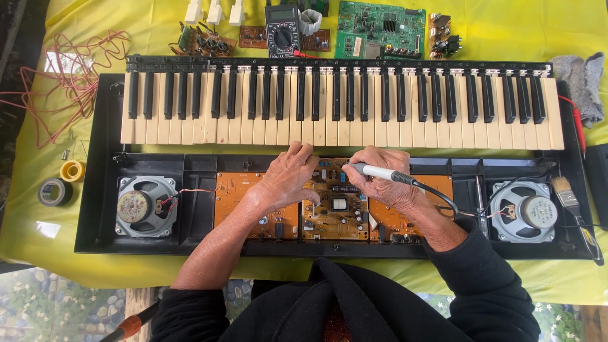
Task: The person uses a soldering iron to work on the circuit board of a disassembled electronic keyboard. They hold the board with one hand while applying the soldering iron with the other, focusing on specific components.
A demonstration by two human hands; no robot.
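Black sleeves (pixel 392 304) frame the opened keyboard case (pixel 95 209); right hand (pixel 386 180) pinches a soldering iron (pixel 380 171) pen-style, tip at 9 o'clock over the middle board (pixel 335 212) — left hand (pixel 288 177), fingers curled and holding nothing, presses down beside it at 9 o'clock, likely steadying

Black fleece top; left sleeve pushed up, right sleeve down.

table, yellow cloth (pixel 506 38) | opened keyboard (pixel 95 190) | tape rolls (pixel 54 191) | multimeter (pixel 282 31)
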